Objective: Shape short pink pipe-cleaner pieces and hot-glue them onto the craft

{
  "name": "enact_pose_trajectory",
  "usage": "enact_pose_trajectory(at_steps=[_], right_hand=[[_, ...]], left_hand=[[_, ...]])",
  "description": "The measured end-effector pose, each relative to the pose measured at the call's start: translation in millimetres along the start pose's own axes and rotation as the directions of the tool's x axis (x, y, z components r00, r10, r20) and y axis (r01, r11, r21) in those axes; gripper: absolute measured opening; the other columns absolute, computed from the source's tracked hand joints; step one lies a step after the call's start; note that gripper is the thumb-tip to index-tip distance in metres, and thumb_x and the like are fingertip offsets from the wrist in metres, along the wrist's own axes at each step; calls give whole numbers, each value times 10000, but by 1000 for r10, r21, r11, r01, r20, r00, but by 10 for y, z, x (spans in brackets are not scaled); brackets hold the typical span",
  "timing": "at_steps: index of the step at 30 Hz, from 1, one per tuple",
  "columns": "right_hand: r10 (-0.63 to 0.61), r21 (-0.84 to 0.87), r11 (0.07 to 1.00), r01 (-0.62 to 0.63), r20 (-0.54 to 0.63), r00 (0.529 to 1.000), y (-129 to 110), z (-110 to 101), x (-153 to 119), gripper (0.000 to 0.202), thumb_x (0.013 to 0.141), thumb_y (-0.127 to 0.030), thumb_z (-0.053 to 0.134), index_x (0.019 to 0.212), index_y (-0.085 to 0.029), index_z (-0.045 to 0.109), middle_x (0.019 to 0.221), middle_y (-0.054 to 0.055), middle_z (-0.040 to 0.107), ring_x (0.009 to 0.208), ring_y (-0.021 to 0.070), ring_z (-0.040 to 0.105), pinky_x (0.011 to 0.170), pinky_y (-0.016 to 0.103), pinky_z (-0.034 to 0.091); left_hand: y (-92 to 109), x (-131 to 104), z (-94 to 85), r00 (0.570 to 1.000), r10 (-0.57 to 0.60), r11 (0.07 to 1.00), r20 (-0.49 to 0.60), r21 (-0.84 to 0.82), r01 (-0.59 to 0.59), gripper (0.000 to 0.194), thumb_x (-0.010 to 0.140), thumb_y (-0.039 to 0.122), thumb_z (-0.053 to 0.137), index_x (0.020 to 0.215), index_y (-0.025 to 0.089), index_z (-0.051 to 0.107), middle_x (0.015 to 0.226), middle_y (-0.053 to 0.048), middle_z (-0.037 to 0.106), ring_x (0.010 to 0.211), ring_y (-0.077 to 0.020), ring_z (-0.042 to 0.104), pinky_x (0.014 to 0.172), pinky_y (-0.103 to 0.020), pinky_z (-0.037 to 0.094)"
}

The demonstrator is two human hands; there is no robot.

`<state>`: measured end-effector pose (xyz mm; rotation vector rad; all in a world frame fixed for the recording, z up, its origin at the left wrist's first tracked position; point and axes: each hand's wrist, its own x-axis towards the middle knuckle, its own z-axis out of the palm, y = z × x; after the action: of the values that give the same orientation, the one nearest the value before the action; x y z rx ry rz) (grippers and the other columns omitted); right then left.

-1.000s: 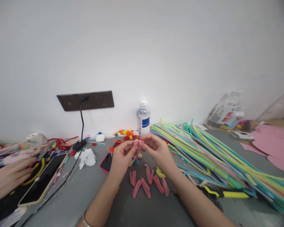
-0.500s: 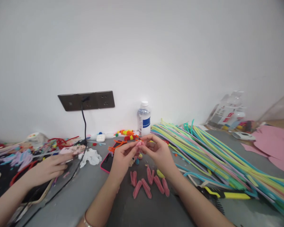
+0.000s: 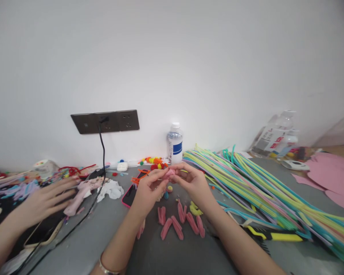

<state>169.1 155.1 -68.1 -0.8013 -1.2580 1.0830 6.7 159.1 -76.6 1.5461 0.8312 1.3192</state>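
Between the fingertips of both my hands is a small fuzzy pink piece (image 3: 169, 174). My left hand (image 3: 151, 188) pinches it from the left, with a bracelet on that wrist. From the right, my right hand (image 3: 190, 182) grips the same piece with thumb and fingers. Below the hands, several folded pink pipe-cleaner pieces (image 3: 177, 228) lie on the grey table (image 3: 172, 256). A yellow-green fuzzy ring (image 3: 195, 208) rests beside my right wrist. Small beads (image 3: 166, 194) show just under my fingers, partly hidden.
Another person's hand (image 3: 46, 202) is at the left, over a phone (image 3: 43, 233). A black cable (image 3: 87, 214) crosses the table. Behind my hands stands a bottle (image 3: 175, 145). Pipe cleaners (image 3: 246, 183), pliers with yellow handles (image 3: 283, 236) and pink sheets (image 3: 332, 179) lie right.
The other person's hand has moved left, uncovering a pink item and more of the phone. My hands have shifted slightly around the pink piece; more of the yellow-green ring shows.
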Motion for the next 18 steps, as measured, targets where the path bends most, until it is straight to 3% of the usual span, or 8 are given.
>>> enact_pose_trajectory(at_steps=[5,11,15,18], right_hand=[[-34,-64,997,35,8,999,35,-22,8,324,692,-455,851,796,-210,667,817,27,675,725,183,676,668,313,584],[-60,-251,966,68,38,997,78,-7,-24,211,775,-381,775,754,-203,664,752,30,674,690,191,670,654,323,577],[-87,-323,941,98,47,995,57,5,-22,160,791,-353,743,832,-212,678,737,30,694,665,192,667,623,313,555],[-108,-351,931,96,-14,994,14,-3,-10,201,800,-373,728,898,-212,658,776,39,716,650,182,652,576,286,507]], left_hand=[[1,4,-41,989,93,974,111,197,-114,297,904,237,602,1155,193,755,1074,-92,739,1004,-216,687,846,-304,574],[-23,-5,-94,952,171,849,252,454,-272,327,958,194,516,1213,224,719,1034,-91,724,933,-207,677,839,-309,539],[-88,-12,-100,953,191,790,234,539,-291,288,947,188,535,1153,230,733,1049,-92,740,990,-237,670,887,-351,521],[-101,1,-99,968,218,796,126,551,-251,242,952,224,536,1084,216,739,1034,-95,750,993,-245,674,904,-363,514]])
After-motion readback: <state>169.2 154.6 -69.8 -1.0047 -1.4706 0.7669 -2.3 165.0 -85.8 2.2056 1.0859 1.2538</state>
